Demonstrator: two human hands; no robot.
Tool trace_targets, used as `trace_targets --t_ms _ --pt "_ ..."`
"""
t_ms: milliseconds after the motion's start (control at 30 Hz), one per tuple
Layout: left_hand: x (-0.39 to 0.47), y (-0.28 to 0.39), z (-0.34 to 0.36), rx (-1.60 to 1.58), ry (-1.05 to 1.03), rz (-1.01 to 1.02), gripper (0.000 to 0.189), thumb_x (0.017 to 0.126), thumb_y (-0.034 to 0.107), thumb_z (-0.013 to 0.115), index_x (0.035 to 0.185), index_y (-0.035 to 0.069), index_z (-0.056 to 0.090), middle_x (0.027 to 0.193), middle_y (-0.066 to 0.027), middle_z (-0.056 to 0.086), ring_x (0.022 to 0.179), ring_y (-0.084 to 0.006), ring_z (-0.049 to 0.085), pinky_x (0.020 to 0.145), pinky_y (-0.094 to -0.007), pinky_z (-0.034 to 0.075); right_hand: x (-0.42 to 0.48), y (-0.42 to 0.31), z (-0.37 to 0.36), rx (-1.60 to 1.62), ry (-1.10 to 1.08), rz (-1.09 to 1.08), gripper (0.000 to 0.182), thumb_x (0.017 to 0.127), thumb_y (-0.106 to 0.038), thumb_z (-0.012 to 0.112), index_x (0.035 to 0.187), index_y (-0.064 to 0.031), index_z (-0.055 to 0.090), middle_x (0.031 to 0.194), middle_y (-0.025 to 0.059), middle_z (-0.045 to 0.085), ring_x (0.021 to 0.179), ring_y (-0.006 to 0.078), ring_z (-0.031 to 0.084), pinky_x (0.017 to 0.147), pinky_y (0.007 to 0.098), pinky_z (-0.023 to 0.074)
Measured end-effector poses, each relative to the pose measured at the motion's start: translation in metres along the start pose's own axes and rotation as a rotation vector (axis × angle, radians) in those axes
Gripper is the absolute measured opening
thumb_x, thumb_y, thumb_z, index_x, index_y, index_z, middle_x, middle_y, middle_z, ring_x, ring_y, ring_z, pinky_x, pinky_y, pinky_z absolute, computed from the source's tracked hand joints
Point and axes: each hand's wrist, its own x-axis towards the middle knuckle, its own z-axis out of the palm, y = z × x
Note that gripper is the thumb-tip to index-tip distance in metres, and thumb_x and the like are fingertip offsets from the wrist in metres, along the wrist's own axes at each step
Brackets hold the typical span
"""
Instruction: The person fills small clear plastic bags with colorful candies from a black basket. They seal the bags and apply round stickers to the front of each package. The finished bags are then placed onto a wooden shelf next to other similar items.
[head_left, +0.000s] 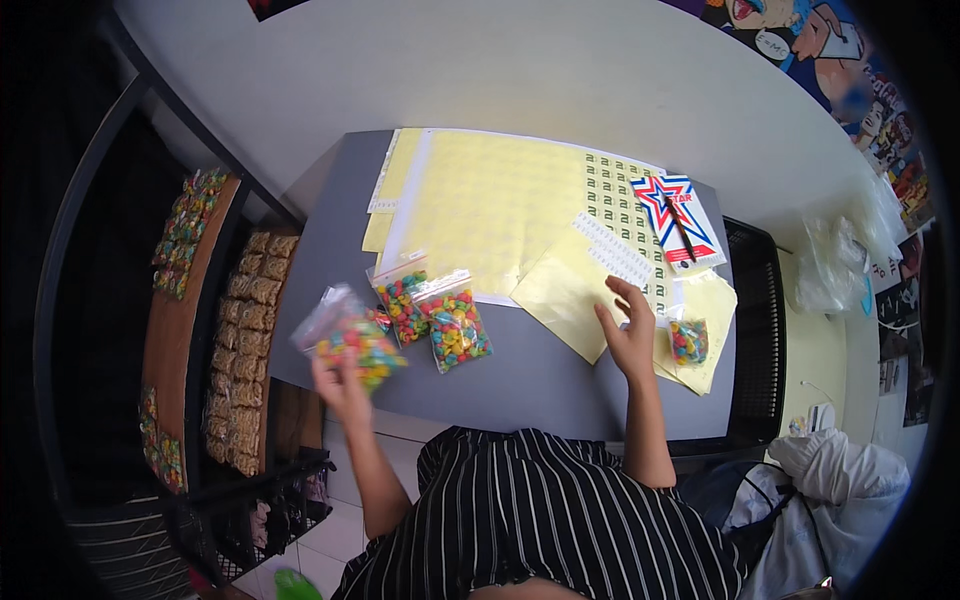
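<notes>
My left hand (345, 386) grips a clear zip bag of colourful puffed candy or cereal (364, 349), blurred by motion, above the grey table's left front part. Just right of it lie two similar bags on the table, one filled bag (457, 322) in front and another bag (405, 300) partly behind it. My right hand (630, 330) is raised with fingers apart and holds nothing. Below and beyond it are a yellow backing sheet (562, 285) and white sticker strips (613, 247). A smaller packed bag (688, 342) rests on yellow sheets to its right.
A large yellow sticker sheet (495, 202) covers the back of the grey table (525, 375). A notebook (697, 225) with a black pen (681, 229) lies at the right. Shelves at left hold noodle-like packs (251, 337) and colourful bags (191, 225). A black crate (754, 322) stands at right.
</notes>
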Motion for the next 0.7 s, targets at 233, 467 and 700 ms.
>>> trace_targets --t_ms 233,467,700 --pt "0.053 -0.044 -0.041 0.358 0.169 0.102 0.041 0.086 0.025 0.054 0.113 -0.004 0.041 0.102 -0.0172 0.053 0.089 -0.0208 0.052 0.077 -0.0303 0.042 0.055 0.037 0.027 -0.26 0.118 -0.184 0.039 0.074 -0.009 0.059 0.11 0.001 0.048 0.112 0.017 0.052 0.107 0.0325 0.047 0.092 0.0366 0.0367" --pt "0.067 -0.051 -0.026 0.657 0.19 0.094 0.055 0.087 0.035 0.046 0.128 0.001 0.032 0.116 -0.0213 0.046 0.103 -0.0308 0.046 0.087 -0.0367 0.036 0.072 0.054 0.043 -0.444 0.083 -0.151 0.044 0.075 -0.015 0.059 0.114 0.0032 0.047 0.12 0.0163 0.047 0.114 0.03 0.041 0.096 0.0363 0.0337" --pt "0.077 -0.05 -0.027 0.932 0.038 0.188 0.06 0.087 0.04 0.043 0.133 0.006 0.026 0.13 -0.0165 0.036 0.116 -0.0331 0.033 0.097 -0.0403 0.025 0.07 0.052 0.042 -0.419 0.082 -0.119 0.037 0.076 -0.019 0.06 0.107 0.0013 0.055 0.118 0.0145 0.05 0.112 0.0288 0.045 0.093 0.0352 0.0369"
